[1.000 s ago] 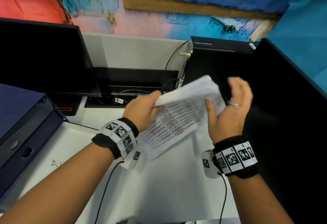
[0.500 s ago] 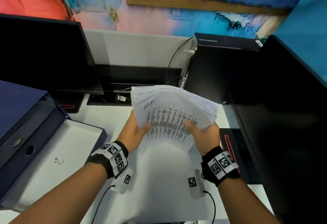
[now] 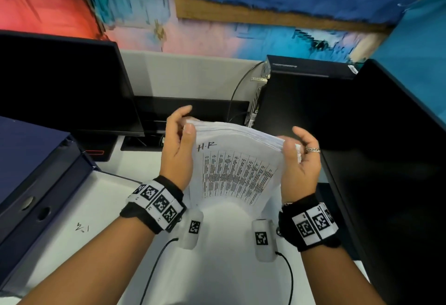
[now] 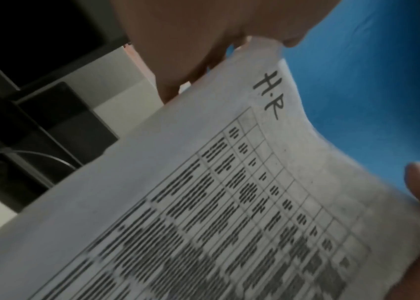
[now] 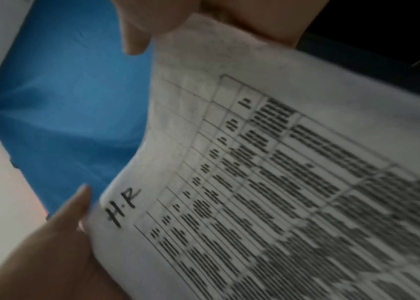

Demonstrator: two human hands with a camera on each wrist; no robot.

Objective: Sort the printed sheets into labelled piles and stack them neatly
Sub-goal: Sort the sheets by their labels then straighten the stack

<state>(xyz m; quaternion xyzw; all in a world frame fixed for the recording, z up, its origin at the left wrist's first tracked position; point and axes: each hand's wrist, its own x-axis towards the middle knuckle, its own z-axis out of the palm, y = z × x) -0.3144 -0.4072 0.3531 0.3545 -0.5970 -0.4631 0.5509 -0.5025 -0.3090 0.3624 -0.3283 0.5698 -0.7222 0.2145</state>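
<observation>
Both hands are up at the centre of the head view, and between them sits a thick stack of printed sheets [image 3: 237, 160], held above the white worktop [image 3: 217, 268]. The left hand [image 3: 178, 145] has its thumb laid flat on the stack's upper left corner, fingers curled behind the paper. The right hand [image 3: 300, 160] clamps the right edge, thumb in front, fingers wrapped round the back, a silver ring [image 3: 313, 150] showing. The paper bows, its top edges fanned into fine layers. The top sheet is thin, white, ruled with a table of dark print, and "H.R" is handwritten at its upper left. At the left of the frame lie dark blue binders [image 3: 36, 172]; black monitors [image 3: 60, 82] stand behind.
</observation>
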